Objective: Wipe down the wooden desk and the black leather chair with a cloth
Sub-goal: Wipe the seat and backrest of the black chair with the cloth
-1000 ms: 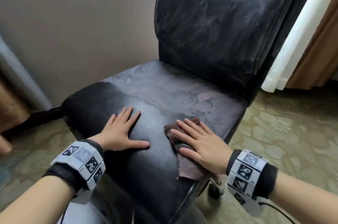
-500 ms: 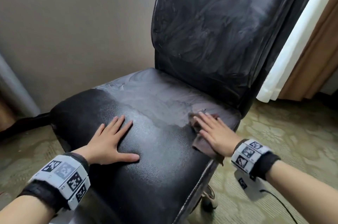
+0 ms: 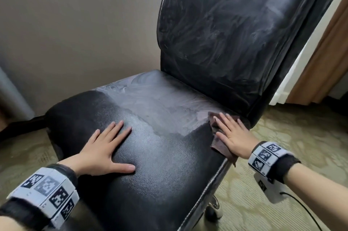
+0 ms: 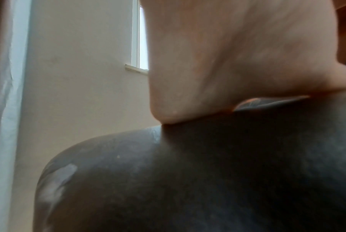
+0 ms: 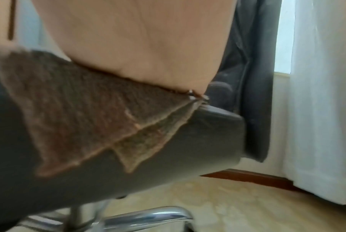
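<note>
Right hand, fingers flat, presses the brown cloth onto the black leather chair seat's right edge, left hand spread bracing; the dusty rear likely needs wiping next.

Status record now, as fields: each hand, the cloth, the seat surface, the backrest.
left hand: flat, fingers spread, rests on seat front
right hand: flat, presses cloth
cloth: brown, on seat's right edge, a corner hanging over the side
seat: front dark and clean, rear hazy grey
backrest: streaky haze
</note>
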Available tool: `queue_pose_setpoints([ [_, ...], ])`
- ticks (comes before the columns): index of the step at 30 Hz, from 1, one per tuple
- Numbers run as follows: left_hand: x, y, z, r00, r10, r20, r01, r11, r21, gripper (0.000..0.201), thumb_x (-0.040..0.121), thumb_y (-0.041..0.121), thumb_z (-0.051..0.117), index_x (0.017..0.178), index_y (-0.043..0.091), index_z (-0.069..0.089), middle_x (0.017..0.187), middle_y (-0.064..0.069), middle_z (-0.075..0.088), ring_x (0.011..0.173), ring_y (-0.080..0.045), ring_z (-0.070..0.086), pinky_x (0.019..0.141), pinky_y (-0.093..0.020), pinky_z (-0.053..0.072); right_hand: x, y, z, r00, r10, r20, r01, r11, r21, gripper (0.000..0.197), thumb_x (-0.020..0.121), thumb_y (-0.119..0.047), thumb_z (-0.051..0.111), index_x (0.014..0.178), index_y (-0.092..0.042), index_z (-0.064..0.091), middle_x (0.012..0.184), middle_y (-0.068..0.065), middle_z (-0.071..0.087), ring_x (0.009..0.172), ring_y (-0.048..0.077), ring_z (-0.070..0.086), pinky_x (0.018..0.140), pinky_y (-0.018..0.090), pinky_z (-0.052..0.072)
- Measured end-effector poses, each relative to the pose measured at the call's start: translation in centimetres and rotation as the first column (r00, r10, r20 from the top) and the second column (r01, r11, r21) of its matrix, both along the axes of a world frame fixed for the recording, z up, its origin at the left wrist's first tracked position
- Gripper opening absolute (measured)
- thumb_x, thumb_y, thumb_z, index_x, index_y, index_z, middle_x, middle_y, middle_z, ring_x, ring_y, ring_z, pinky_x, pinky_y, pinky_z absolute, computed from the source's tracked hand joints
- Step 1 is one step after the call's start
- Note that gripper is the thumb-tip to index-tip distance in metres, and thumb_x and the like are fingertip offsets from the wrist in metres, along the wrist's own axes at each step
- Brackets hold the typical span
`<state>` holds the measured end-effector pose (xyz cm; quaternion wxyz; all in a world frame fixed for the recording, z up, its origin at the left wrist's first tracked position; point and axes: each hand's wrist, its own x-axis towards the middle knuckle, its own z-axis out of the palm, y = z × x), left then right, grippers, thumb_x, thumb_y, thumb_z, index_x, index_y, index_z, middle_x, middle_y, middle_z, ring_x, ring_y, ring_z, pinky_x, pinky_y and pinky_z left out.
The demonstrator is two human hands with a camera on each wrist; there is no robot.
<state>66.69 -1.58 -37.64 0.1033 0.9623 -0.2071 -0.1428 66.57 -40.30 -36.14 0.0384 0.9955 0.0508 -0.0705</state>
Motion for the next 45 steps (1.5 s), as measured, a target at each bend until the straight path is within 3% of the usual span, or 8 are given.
queue_pose_setpoints([
  [6, 0.3, 0.5, 0.0, 1.0, -0.013, 0.006, 0.013, 1.0, -0.004, 0.134, 0.023, 0.106, 0.008, 0.133, 0.038, -0.028, 0.145, 0.02, -0.032, 0.134, -0.002, -0.032, 0.114, -0.034, -0.013, -4.6, 2.9, -1.2, 0.955, 0.294, -0.029, -0.29, 0.953, 0.092, 0.075, 0.069, -0.072, -0.027, 0.138, -0.044, -0.021, 0.148, -0.018, -0.03, 0.137, 0.001, -0.029, 0.114, 0.03, -0.019],
  [12, 0.2, 0.4, -0.3, 1.0, -0.006, 0.015, 0.007, 1.0, -0.025, 0.133, 0.024, 0.106, 0.009, 0.133, 0.04, -0.028, 0.145, 0.021, -0.031, 0.134, -0.002, -0.032, 0.113, -0.034, -0.014, 1.2, -3.0, -1.1, 0.987, -0.156, 0.04, 0.154, 0.987, 0.041, 0.07, 0.088, -0.064, -0.002, 0.147, -0.027, -0.009, 0.156, -0.005, -0.013, 0.145, 0.013, -0.009, 0.117, 0.036, -0.005],
  [18, 0.3, 0.6, -0.4, 1.0, -0.011, 0.013, 0.012, 1.0, -0.02, 0.13, 0.025, 0.106, 0.009, 0.133, 0.044, -0.027, 0.144, 0.022, -0.034, 0.133, -0.001, -0.034, 0.113, -0.032, -0.015, -2.1, -0.5, -2.2, 0.985, 0.169, 0.031, -0.172, 0.975, 0.143, 0.081, 0.066, -0.079, -0.022, 0.139, -0.045, -0.009, 0.15, -0.021, -0.018, 0.14, 0.001, -0.02, 0.116, 0.03, -0.012],
  [24, 0.4, 0.6, -0.3, 1.0, -0.02, 0.013, 0.021, 0.999, -0.026, 0.13, 0.024, 0.106, 0.009, 0.133, 0.044, -0.027, 0.144, 0.022, -0.034, 0.133, -0.002, -0.034, 0.112, -0.032, -0.016, 2.0, -5.3, -1.2, 0.972, -0.231, 0.048, 0.225, 0.968, 0.108, 0.059, 0.097, -0.053, 0.012, 0.147, -0.027, -0.004, 0.158, -0.004, -0.003, 0.145, 0.013, -0.004, 0.118, 0.035, -0.002],
  [31, 0.7, 0.9, -0.2, 0.999, -0.037, 0.006, 0.037, 0.999, -0.022, 0.118, 0.025, 0.107, 0.01, 0.128, 0.057, -0.022, 0.144, 0.023, -0.034, 0.133, -0.001, -0.035, 0.109, -0.028, -0.018, -2.6, 1.9, -1.2, 0.973, 0.223, -0.056, -0.217, 0.971, 0.106, 0.084, 0.059, -0.083, -0.025, 0.135, -0.046, -0.02, 0.147, -0.015, -0.028, 0.138, 0.005, -0.027, 0.115, 0.032, -0.013],
  [35, 0.8, 1.0, -0.3, 0.999, -0.049, 0.012, 0.049, 0.999, -0.013, 0.123, 0.025, 0.107, 0.01, 0.13, 0.052, -0.025, 0.144, 0.022, -0.034, 0.134, -0.002, -0.035, 0.109, -0.028, -0.018, 1.4, -2.9, 0.0, 0.997, -0.053, -0.049, 0.056, 0.997, 0.055, 0.112, 0.043, -0.089, -0.029, 0.142, -0.038, -0.015, 0.155, -0.012, -0.013, 0.143, 0.006, -0.01, 0.118, 0.034, -0.002],
  [38, 0.7, 1.0, -0.6, 0.999, -0.035, 0.02, 0.036, 0.999, -0.024, 0.111, 0.025, 0.107, 0.01, 0.123, 0.065, -0.024, 0.144, 0.023, -0.035, 0.133, -0.001, -0.036, 0.107, -0.027, -0.02, 2.9, -2.6, 0.4, 0.969, -0.238, -0.061, 0.238, 0.971, -0.01, 0.094, 0.072, -0.082, -0.007, 0.148, -0.027, -0.01, 0.158, 0.001, -0.008, 0.145, 0.018, -0.005, 0.118, 0.041, 0.0],
  [45, 0.5, 1.0, -0.4, 0.999, -0.043, 0.019, 0.044, 0.999, -0.021, 0.111, 0.027, 0.107, 0.01, 0.123, 0.065, -0.027, 0.144, 0.022, -0.035, 0.133, -0.002, -0.036, 0.109, -0.028, -0.02, -0.6, 4.5, 0.0, 0.938, 0.322, -0.128, -0.32, 0.947, 0.034, 0.08, 0.058, -0.082, -0.021, 0.13, -0.047, -0.026, 0.145, -0.016, -0.031, 0.137, 0.004, -0.026, 0.115, 0.033, -0.011],
])
